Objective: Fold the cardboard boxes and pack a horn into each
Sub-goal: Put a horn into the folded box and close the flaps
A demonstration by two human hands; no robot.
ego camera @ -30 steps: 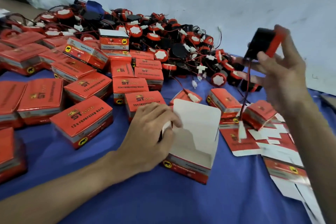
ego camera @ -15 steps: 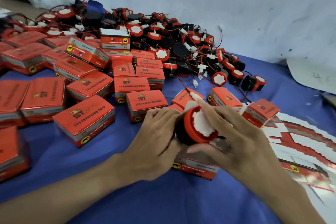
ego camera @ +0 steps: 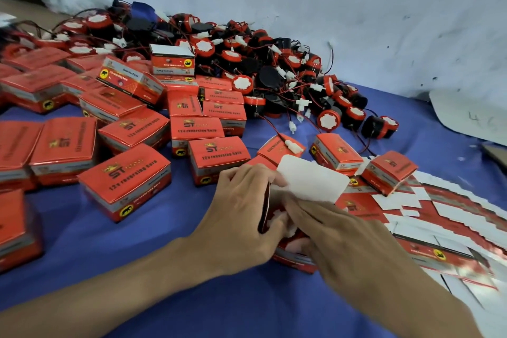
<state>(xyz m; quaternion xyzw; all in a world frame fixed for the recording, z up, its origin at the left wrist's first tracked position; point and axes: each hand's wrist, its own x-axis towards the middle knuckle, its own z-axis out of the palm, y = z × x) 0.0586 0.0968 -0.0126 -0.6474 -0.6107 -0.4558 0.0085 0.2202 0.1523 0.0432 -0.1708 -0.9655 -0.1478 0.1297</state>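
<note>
While my left hand [ego camera: 238,217] grips the box [ego camera: 295,259] by its left wall, my right hand [ego camera: 345,244] reaches inside onto the horn [ego camera: 275,218], grip hidden; the lid flap [ego camera: 312,181] stands beyond, nearer my right

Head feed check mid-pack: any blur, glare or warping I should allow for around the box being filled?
Head view: even, soft light, faint shadows only; the open box and left hand are fairly sharp; its white flap is nearly washed out; the flat blanks at the right edge smear; closed boxes at far left show sheen; wide-angle bend curves the foot of the wall.
</note>
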